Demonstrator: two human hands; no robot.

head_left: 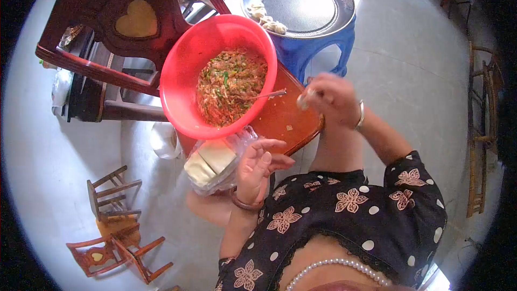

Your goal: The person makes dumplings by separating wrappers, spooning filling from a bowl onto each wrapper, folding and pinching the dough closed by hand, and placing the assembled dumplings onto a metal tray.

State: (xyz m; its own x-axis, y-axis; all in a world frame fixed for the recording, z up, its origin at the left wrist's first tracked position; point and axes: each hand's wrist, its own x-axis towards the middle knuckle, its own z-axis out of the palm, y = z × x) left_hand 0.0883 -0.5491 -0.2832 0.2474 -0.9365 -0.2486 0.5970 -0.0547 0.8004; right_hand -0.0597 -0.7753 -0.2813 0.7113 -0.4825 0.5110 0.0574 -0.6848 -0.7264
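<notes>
My right hand (335, 99) is pinched around a small pale wonton (304, 100), slightly blurred, over the edge of the wooden chair seat (280, 124). My left hand (255, 171) holds nothing, its fingers apart, just beside a stack of pale square wrappers (211, 163) in a clear plastic bag. Beyond both hands stands a red plastic basin (180, 70) of minced filling (230, 86) with green and orange bits. A metal utensil handle (272, 95) sticks out of the filling. Several folded wontons (267, 20) lie along the near left rim of a round mesh sieve (323, 8).
A blue plastic stool (323, 48) supports the sieve. Behind the basin rises a dark wooden chair back (107, 11) with a heart shape. Small chairs (116, 242) are on the floor at lower left, and a bamboo frame (481, 129) stands at the far right.
</notes>
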